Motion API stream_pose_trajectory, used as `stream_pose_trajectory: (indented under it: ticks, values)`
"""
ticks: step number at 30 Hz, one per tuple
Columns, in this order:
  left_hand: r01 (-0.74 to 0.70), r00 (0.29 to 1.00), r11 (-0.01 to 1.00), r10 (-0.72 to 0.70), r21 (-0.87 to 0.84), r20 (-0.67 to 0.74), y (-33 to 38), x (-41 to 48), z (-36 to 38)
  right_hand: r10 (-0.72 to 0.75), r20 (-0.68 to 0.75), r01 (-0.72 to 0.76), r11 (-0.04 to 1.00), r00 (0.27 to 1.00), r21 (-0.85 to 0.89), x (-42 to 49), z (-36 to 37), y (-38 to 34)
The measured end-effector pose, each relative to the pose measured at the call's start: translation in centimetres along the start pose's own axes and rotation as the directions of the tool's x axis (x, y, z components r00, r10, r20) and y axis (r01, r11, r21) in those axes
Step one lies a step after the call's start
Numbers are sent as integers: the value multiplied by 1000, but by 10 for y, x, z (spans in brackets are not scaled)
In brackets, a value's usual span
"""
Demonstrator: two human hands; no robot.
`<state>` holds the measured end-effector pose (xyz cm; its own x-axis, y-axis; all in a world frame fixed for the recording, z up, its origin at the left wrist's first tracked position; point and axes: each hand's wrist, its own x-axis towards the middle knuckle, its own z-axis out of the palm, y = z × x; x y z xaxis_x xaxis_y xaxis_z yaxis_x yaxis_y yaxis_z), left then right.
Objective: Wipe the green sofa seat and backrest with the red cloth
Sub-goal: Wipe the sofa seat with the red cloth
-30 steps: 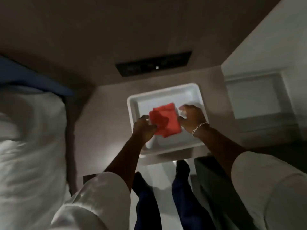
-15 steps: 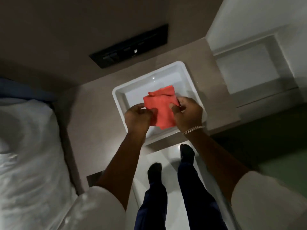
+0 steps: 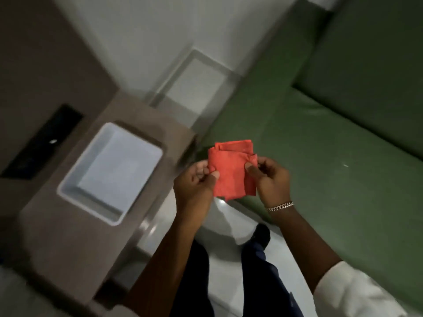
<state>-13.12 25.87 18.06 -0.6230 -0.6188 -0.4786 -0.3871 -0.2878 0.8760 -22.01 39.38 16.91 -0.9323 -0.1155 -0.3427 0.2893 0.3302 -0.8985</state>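
I hold a folded red cloth [image 3: 231, 168] in the air between both hands, in front of the green sofa's left end. My left hand [image 3: 194, 183] pinches its left edge and my right hand [image 3: 269, 179], with a bracelet on the wrist, pinches its right edge. The green sofa seat [image 3: 320, 170] stretches to the right below the cloth. Its backrest [image 3: 370, 69] rises at the upper right. The cloth does not touch the sofa.
A white tray [image 3: 68, 195] with nothing in it lies on a brown side table [image 3: 59, 248] at the left. A dark panel [image 3: 43, 143] sits in the wall behind it. My legs and a shoe [image 3: 261, 234] stand on the pale floor.
The cloth has been lifted out of the white tray and carried right. The view has swung from the bed and table toward the green sofa.
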Motion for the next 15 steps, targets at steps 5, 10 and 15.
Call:
stream_pose_trajectory:
  ticks: [5, 10, 15]
  values:
    - [24, 978, 994, -46, 107, 204, -53, -31, 132, 104, -253, -92, 994, 962, 61, 10, -128, 71]
    - [13, 961, 961, -88, 275, 261, -129, -35, 255, 124, -382, -139, 990, 916, -11, 45, -224, 161]
    - [-168, 925, 866, -26, 470, 379, -197, -15, 339, 108, -458, -204, 965, 882, -166, 92, -281, 238]
